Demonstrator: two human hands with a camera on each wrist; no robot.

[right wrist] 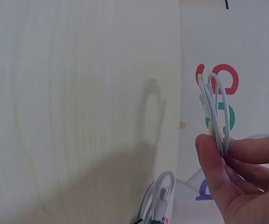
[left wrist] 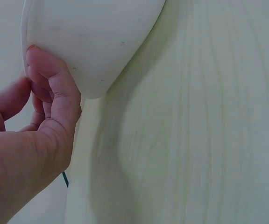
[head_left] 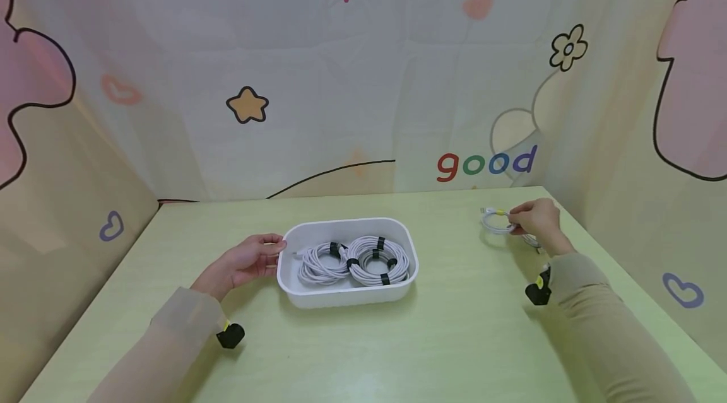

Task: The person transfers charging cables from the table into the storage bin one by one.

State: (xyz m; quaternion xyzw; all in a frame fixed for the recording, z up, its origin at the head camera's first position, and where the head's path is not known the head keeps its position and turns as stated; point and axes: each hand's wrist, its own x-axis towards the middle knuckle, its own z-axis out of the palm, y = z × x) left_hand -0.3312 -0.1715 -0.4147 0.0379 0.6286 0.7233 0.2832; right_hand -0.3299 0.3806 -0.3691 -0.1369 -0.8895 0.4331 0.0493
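White cable (head_left: 497, 231) in fingers (right wrist: 210, 158), "good" (head_left: 482, 164) behind

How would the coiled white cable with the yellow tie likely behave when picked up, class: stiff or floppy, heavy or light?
The coiled white cable is probably springy, since its loops stand out beyond the right grip. It looks light, being thin. The yellow tie should keep it bundled.

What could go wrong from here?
The right hand pinches the yellow-tied coil by one edge, so it might slip or swivel. Bundled cables already cover much of the white tray; any coil added could pile up. The left hand holds the tray at one end only, so a bump might swing it.
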